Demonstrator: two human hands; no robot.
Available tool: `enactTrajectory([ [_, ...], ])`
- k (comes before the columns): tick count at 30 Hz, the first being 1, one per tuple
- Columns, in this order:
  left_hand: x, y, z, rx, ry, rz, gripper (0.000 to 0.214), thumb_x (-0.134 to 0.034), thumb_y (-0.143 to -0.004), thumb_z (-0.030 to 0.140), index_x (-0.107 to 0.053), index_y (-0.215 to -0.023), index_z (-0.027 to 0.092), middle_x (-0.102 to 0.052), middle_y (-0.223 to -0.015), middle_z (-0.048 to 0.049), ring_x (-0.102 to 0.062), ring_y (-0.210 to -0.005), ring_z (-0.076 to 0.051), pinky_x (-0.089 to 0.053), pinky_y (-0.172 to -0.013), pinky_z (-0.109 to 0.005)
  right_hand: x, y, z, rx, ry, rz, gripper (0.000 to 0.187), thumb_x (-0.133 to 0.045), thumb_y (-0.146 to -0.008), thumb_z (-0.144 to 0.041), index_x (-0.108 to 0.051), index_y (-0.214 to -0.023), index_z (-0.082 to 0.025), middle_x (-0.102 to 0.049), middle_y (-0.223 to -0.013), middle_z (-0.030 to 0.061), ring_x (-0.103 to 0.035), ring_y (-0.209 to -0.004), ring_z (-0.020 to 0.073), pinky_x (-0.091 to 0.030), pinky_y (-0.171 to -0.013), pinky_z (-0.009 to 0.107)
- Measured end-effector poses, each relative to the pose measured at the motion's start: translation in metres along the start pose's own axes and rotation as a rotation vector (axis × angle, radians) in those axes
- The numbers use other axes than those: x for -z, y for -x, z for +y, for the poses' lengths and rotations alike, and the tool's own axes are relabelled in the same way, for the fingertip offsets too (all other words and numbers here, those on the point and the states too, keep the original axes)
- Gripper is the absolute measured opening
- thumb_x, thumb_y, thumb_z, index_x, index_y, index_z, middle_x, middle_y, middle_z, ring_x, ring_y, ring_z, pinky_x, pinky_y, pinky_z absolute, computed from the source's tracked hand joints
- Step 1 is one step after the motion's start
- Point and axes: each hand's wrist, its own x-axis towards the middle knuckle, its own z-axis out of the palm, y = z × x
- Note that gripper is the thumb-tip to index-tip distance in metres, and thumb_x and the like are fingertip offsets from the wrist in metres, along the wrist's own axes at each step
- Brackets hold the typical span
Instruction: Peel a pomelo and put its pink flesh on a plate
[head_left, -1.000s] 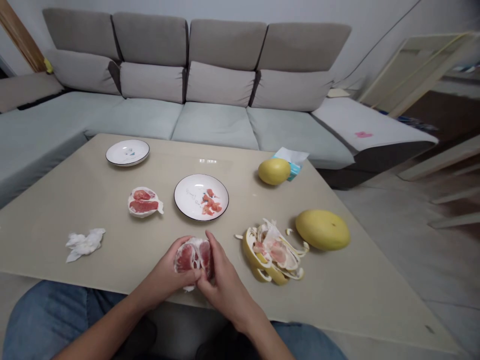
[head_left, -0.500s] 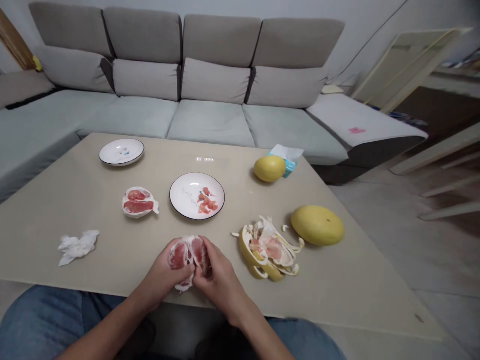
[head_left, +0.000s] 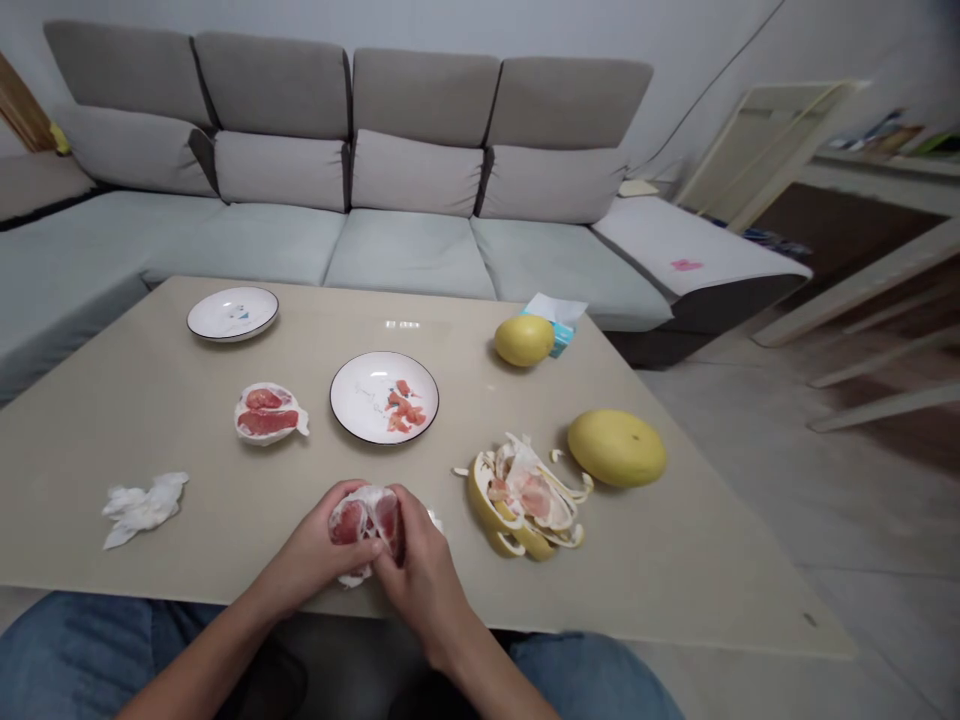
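Observation:
A peeled pink pomelo chunk (head_left: 365, 519) is held over the near edge of the beige table (head_left: 187, 420). My left hand (head_left: 315, 553) cups it from the left, fingers wrapped around it. Closing on its right side is my right hand (head_left: 420, 572), thumb pressed into the flesh. Beyond them stands a white plate (head_left: 367, 395) with a few red fruit bits (head_left: 401, 408). To its left lies another pomelo piece (head_left: 264, 413) in white pith.
A pile of yellow peel and pith (head_left: 521, 497) lies right of my hands, with two whole yellow pomelos (head_left: 616, 447) (head_left: 523, 339) beyond. A second small plate (head_left: 232, 313), a crumpled tissue (head_left: 141, 506), a tissue pack (head_left: 561, 318) and a grey sofa (head_left: 337, 200) are around.
Both hands stay closed on the pomelo chunk, with fingers shifting slightly on it. The view has drifted, so everything sits a little further left.

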Motion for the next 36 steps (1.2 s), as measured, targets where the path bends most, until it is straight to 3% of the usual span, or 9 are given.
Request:
enactTrajectory([
  [3, -0.002, 0.001, -0.003, -0.007, -0.017, 0.037, 0.059, -0.081, -0.069, 0.032, -0.050, -0.117, 0.020, -0.065, -0.086, 0.0009, -0.062, -0.073, -0.015, -0.049, -0.066, -0.025, 0.001, 0.002, -0.003, -0.004, -0.007, -0.026, 0.053, -0.053, -0.075, -0.009, -0.047, -0.127, -0.019, -0.062, -0.108, 0.0087, -0.059, -0.094, 0.0216, -0.049, -0.083, 0.034],
  [8, 0.002, 0.005, -0.006, -0.012, 0.022, -0.068, 0.048, -0.081, -0.071, 0.034, -0.051, -0.107, 0.020, -0.065, -0.085, 0.0005, -0.062, -0.074, -0.015, -0.049, -0.066, -0.024, 0.012, 0.001, -0.013, -0.016, -0.019, -0.086, 0.044, -0.055, -0.075, -0.009, -0.052, -0.117, -0.021, -0.064, -0.101, 0.0055, -0.059, -0.087, 0.0198, -0.048, -0.077, 0.030],
  [14, 0.008, 0.008, -0.006, 0.084, 0.021, -0.152, 0.046, -0.081, -0.070, 0.042, -0.051, -0.097, 0.020, -0.059, -0.072, 0.0051, -0.054, -0.055, -0.009, -0.041, -0.047, -0.017, 0.026, -0.001, -0.025, -0.087, -0.081, -0.215, 0.030, -0.057, -0.073, -0.007, -0.057, -0.099, -0.022, -0.061, -0.081, -0.0022, -0.052, -0.069, 0.0142, -0.042, -0.061, 0.023],
  [20, 0.010, 0.012, 0.004, 0.157, -0.019, -0.230, 0.040, -0.078, -0.073, 0.035, -0.052, -0.099, 0.020, -0.065, -0.074, 0.0020, -0.057, -0.057, -0.011, -0.040, -0.047, -0.017, 0.044, -0.007, -0.027, -0.061, -0.115, -0.373, 0.044, -0.052, -0.071, -0.001, -0.061, -0.107, -0.024, -0.064, -0.085, -0.0047, -0.056, -0.072, 0.0129, -0.044, -0.066, 0.021],
  [23, 0.009, 0.011, 0.005, 0.120, -0.029, -0.159, 0.038, -0.077, -0.072, 0.032, -0.053, -0.100, 0.020, -0.065, -0.078, 0.0027, -0.059, -0.063, -0.012, -0.045, -0.056, -0.020, 0.040, -0.005, -0.017, -0.006, -0.009, -0.278, 0.051, -0.056, -0.074, -0.006, -0.056, -0.122, -0.024, -0.068, -0.104, 0.0021, -0.063, -0.088, 0.0183, -0.049, -0.079, 0.027],
  [27, 0.006, 0.008, 0.003, 0.103, -0.008, -0.112, 0.039, -0.078, -0.072, 0.031, -0.051, -0.097, 0.020, -0.063, -0.078, 0.0045, -0.058, -0.065, -0.011, -0.044, -0.057, -0.020, 0.026, 0.001, -0.001, 0.130, 0.146, -0.094, 0.067, -0.056, -0.078, -0.010, -0.039, -0.142, -0.021, -0.061, -0.124, 0.0128, -0.061, -0.108, 0.0252, -0.052, -0.090, 0.038],
  [30, 0.004, 0.008, 0.003, 0.110, -0.034, -0.118, 0.035, -0.075, -0.073, 0.028, -0.048, -0.094, 0.021, -0.059, -0.072, 0.0071, -0.053, -0.059, -0.009, -0.042, -0.055, -0.019, 0.018, 0.005, 0.003, 0.225, 0.207, -0.051, 0.062, -0.052, -0.082, -0.011, -0.039, -0.141, -0.021, -0.061, -0.124, 0.0133, -0.060, -0.111, 0.0260, -0.054, -0.090, 0.040],
  [36, -0.002, 0.011, 0.003, 0.101, -0.064, -0.074, 0.033, -0.072, -0.073, 0.026, -0.045, -0.090, 0.021, -0.054, -0.069, 0.0086, -0.049, -0.056, -0.008, -0.040, -0.051, -0.018, 0.016, 0.004, 0.001, 0.259, 0.255, 0.029, 0.048, -0.051, -0.084, -0.011, -0.047, -0.131, -0.018, -0.065, -0.116, 0.0131, -0.064, -0.102, 0.0249, -0.056, -0.084, 0.037],
])
